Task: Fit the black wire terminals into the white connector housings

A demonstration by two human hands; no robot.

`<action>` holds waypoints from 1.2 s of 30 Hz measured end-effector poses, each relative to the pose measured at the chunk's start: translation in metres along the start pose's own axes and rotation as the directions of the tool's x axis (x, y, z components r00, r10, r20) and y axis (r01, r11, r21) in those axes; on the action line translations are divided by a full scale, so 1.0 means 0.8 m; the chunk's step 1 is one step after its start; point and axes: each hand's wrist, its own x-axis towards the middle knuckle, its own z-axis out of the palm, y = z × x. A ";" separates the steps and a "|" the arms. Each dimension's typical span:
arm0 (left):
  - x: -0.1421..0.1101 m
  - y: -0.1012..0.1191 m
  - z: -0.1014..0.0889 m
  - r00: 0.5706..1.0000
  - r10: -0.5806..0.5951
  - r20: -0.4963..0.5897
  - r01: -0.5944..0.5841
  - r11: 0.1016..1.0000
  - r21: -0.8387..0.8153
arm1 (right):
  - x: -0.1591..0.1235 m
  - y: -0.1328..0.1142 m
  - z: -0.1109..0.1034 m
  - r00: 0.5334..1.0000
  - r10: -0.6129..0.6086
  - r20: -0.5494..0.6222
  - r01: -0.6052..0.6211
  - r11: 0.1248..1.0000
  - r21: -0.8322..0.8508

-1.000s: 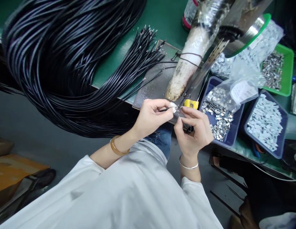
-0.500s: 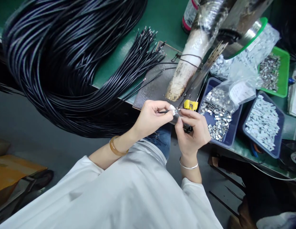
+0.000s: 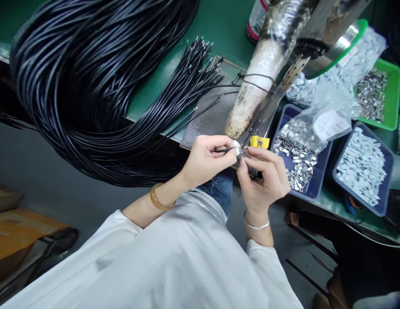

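My left hand pinches a thin black cable between thumb and fingers, with white wraps on the fingertips. The cable's end points right, towards my right hand. The fingers of that hand are bent and close together at a small shiny piece by the cable end, too small to name. Just beyond the fingertips lies a yellow block, like a sponge. Above them comes down a white, stained tube wrapped in clear film and tied with dark wire.
A large bundle of black cables covers the left of the green table. On the right stand a blue bin of metal pieces, another blue bin of pale pieces and a green bin. A green-rimmed spool is behind.
The view has shifted slightly, so the bins sit a little farther right. Both hands keep nearly the same pose at the cable end.
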 end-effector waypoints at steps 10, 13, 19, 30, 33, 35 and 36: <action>0.000 0.001 0.000 0.999 0.043 0.014 -0.044 0.998 0.037 | 0.000 0.001 0.004 1.000 0.018 -0.015 -0.018 1.000 -0.003; -0.001 0.002 -0.001 0.997 0.076 0.027 -0.077 0.996 0.041 | 0.002 -0.003 0.004 0.999 0.021 -0.039 -0.021 1.000 -0.015; 0.000 -0.003 -0.005 0.996 -0.053 0.078 0.053 0.999 -0.001 | -0.007 -0.002 0.002 1.000 -0.004 -0.014 0.004 1.000 -0.002; 0.000 0.000 -0.008 0.985 -0.141 0.103 0.156 0.974 -0.167 | 0.003 -0.001 -0.004 0.995 0.072 0.064 -0.074 0.997 0.029; 0.001 0.003 -0.004 0.991 -0.122 0.058 0.130 0.979 -0.155 | 0.010 -0.003 -0.005 0.994 0.085 0.063 -0.088 0.995 0.041; 0.001 0.004 -0.003 0.994 -0.103 0.035 0.107 0.987 -0.121 | 0.013 -0.005 -0.006 0.994 0.090 0.054 -0.092 0.995 0.039; 0.001 0.004 -0.003 0.996 -0.091 0.027 0.093 0.991 -0.097 | 0.014 -0.006 -0.006 0.995 0.089 0.053 -0.091 0.995 0.034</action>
